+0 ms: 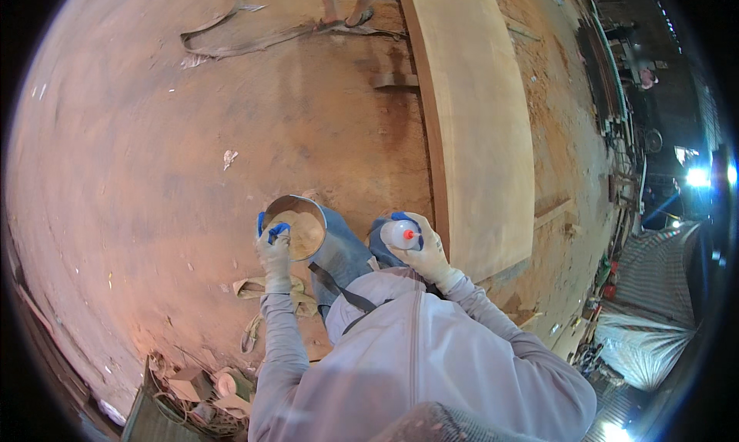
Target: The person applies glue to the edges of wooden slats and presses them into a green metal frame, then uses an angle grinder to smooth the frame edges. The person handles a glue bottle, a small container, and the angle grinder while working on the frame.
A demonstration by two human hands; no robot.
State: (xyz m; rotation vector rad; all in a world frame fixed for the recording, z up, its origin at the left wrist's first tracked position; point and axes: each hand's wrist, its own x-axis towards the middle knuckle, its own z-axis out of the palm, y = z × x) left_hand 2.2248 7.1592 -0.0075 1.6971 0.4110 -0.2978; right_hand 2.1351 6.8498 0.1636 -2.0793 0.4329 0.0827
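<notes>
On both hands I wear pale work gloves with blue fingertips. My left hand [274, 246] is closed on the rim of a round, open container [319, 228], one blue fingertip outside the rim and another inside. Tan powdery material [299, 228] shows within it. In front of my right thigh, my right hand [428, 249] is wrapped round a whitish squeeze bottle [396, 232] with a red tip. The bottle is beside the left edge of a long, thick wooden slab [489, 126].
Another person's bare legs [331, 3] stand at the top, by a long strap [254, 48] on the dusty floor [138, 149]. Wood offcuts [192, 384] lie at lower left. A crumpled scrap [229, 159] lies left of centre. Sheet-covered things [647, 342] stand at right.
</notes>
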